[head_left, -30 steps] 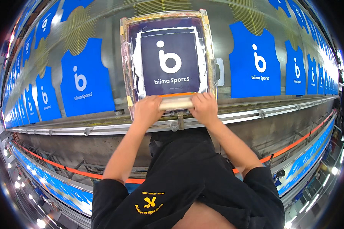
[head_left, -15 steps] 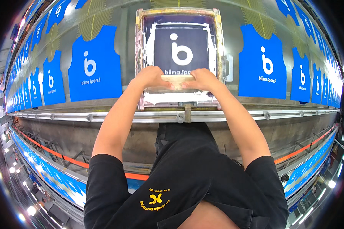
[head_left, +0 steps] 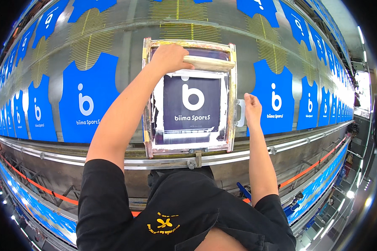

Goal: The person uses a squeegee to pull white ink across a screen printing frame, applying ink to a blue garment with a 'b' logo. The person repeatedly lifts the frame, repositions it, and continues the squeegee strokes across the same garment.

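A framed printing screen point(head_left: 231, 90) lies flat in front of me, its dark mesh bordered with white ink and a white letter design in the middle. My left hand point(head_left: 170, 58) is closed round the left end of a pale wooden-handled squeegee point(head_left: 211, 63), which lies across the far end of the screen. Beside the screen's right edge, my right hand point(head_left: 253, 108) is off the squeegee, fingers loosely bent and apparently empty. It is just right of a pale metal handle point(head_left: 240, 113) on the frame, with a small gap between them.
Blue printed shirt panels lie in rows on the long table, one point(head_left: 88, 98) left of the screen and another point(head_left: 274, 102) right of it. A metal rail point(head_left: 113, 161) runs along the near table edge. Behind me stands another table with blue panels, edged by an orange strip.
The squeegee has gone from the screen's near end to its far end. My right hand has let go of it and moved right, beside the frame's handle. The view has shifted.
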`<state>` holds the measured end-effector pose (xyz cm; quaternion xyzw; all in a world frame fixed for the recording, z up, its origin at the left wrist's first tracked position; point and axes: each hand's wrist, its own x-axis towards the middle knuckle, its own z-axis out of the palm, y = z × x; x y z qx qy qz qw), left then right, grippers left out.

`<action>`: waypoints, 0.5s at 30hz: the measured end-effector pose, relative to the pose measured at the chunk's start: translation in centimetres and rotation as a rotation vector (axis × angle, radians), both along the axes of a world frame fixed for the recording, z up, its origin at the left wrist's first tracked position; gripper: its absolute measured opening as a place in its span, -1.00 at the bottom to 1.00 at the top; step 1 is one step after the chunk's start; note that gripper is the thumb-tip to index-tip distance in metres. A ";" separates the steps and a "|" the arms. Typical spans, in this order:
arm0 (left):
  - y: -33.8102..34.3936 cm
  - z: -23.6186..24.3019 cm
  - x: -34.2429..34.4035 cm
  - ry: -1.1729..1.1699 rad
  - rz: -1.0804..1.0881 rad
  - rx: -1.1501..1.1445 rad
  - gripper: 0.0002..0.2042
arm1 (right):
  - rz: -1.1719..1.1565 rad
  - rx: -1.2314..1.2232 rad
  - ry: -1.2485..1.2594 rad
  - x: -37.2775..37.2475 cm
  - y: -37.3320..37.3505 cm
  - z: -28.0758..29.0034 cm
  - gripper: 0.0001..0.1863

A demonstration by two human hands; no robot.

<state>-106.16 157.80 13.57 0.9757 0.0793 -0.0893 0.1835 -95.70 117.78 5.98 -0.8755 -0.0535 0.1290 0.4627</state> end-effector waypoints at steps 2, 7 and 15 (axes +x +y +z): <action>0.4 -0.5 0.5 0.077 0.012 -0.009 -0.59 | 0.038 -0.016 0.247 -0.5 0.3 0.1 -0.54; -0.6 -0.7 -1.6 0.079 0.048 -0.214 -0.64 | -0.013 0.085 0.445 -0.9 1.5 3.2 -0.59; -12.4 -2.0 -17.5 -0.181 0.075 -0.287 -0.53 | 0.028 0.127 0.391 -1.2 2.4 6.9 -0.59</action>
